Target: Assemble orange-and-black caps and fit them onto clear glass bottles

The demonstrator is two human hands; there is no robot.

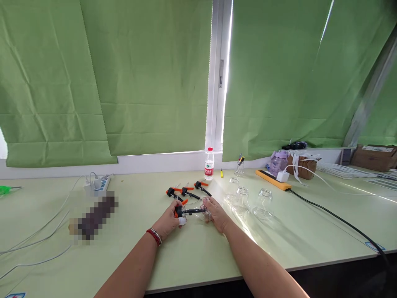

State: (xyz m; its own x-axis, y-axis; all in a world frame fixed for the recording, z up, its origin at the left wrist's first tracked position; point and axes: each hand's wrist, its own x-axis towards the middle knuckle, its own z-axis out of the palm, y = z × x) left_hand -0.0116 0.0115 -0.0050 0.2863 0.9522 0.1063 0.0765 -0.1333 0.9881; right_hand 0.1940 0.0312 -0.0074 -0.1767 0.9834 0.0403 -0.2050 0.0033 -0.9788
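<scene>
Above the table point(192, 260), left hand point(169, 222) grips black top point(178, 212), right hand point(218, 214) glass point(200, 216). It could slip or crack: hold its sides softly.

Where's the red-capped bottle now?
Head view, just right of centre: the bottle stands at the back of the table, below the window frame, just left of a small yellow tool.

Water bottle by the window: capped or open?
Capped. The red cap sits on top of the upright water bottle.
</scene>
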